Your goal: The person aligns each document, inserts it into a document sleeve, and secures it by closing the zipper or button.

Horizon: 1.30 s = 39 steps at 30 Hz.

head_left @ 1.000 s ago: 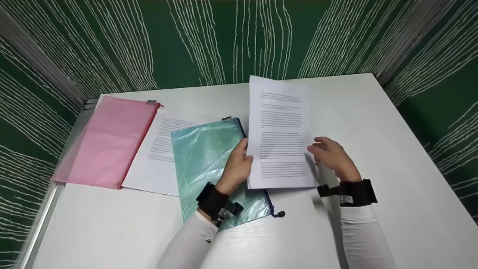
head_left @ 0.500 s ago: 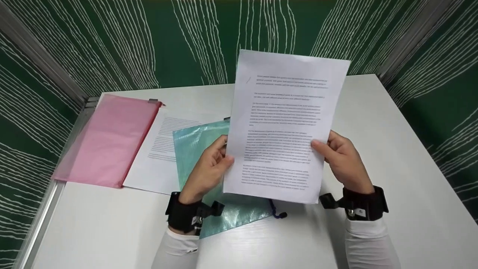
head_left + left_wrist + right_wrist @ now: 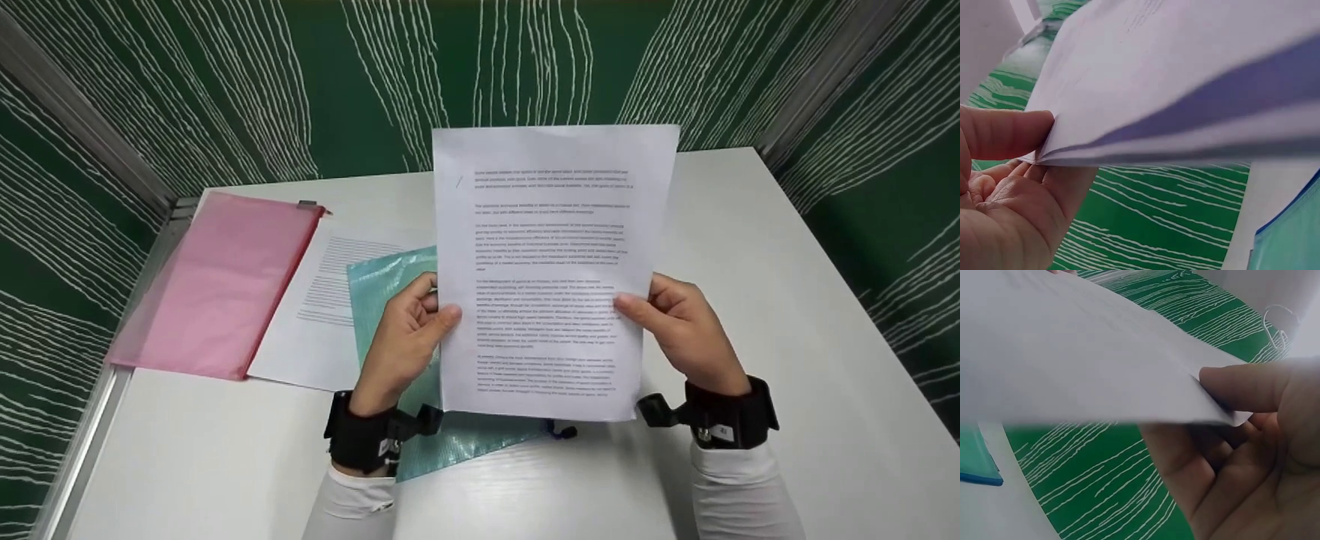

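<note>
Several printed sheets of paper (image 3: 551,255) are held up together above the table, text side facing me. My left hand (image 3: 401,337) pinches their left edge, thumb in front and fingers behind. On the opposite edge my right hand (image 3: 686,326) grips in the same way. Gaps between the stacked sheets (image 3: 1145,95) show along the lower edge in the left wrist view. In the right wrist view the thumb presses on the paper (image 3: 1100,360) near its edge. Partly hidden behind the papers, a teal zip folder (image 3: 480,446) lies on the table.
A pink zip folder (image 3: 225,289) with a red zip edge lies at the left of the white table (image 3: 795,300). Between the two folders rests another printed sheet (image 3: 300,352), partly covered by both. Green walls with white streaks (image 3: 517,67) stand behind and beside the table.
The papers were turned to face me and raised, then shifted slightly left and straightened. My right hand, free a second ago, has taken hold of their right edge.
</note>
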### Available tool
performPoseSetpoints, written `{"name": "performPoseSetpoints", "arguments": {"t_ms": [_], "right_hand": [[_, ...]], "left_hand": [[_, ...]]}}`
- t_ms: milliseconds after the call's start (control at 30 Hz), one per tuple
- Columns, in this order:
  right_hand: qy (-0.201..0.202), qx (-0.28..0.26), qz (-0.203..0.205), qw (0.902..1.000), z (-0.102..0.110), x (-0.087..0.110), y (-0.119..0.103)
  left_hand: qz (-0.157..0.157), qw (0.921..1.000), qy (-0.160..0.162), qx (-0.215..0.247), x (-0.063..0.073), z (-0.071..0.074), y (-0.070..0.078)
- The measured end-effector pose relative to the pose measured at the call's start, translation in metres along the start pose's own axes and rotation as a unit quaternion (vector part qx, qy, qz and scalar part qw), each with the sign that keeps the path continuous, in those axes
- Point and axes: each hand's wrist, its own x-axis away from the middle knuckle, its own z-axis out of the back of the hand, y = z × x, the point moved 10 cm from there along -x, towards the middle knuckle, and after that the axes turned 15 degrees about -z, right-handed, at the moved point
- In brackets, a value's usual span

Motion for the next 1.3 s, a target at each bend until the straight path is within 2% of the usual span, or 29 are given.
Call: {"name": "performPoseSetpoints", "arguments": {"t_ms": [167,433,567,700,867,1167,1300], "right_hand": [[0.01,-0.004,-0.021,0.9997,-0.001,-0.001,0.002],[0.077,-0.006,-0.028,0.9966,0.006,0.001,-0.002],[0.099,0.0,-0.034,0.9945,0.006,0.004,-0.005],[0.093,0.001,-0.029,0.9953,0.005,0.006,-0.008],[0.092,0.01,-0.024,0.9955,0.008,0.009,-0.009],[0.094,0.007,-0.02,0.9954,0.016,0.011,-0.01],[0.099,0.003,-0.015,0.995,0.02,0.011,-0.01]], "left_hand": [[-0.009,0.9992,0.021,-0.032,0.0,0.004,0.003],[0.005,0.9978,0.046,-0.047,0.003,0.01,0.006],[0.005,0.9953,0.067,-0.069,0.003,0.018,0.009],[0.007,0.9908,0.09,-0.101,0.003,0.025,0.011],[0.006,0.9882,0.106,-0.11,0.004,0.027,0.011],[0.012,0.9887,0.1,-0.111,0.001,0.02,0.009],[0.018,0.9867,0.092,-0.133,-0.001,0.013,0.02]]}}
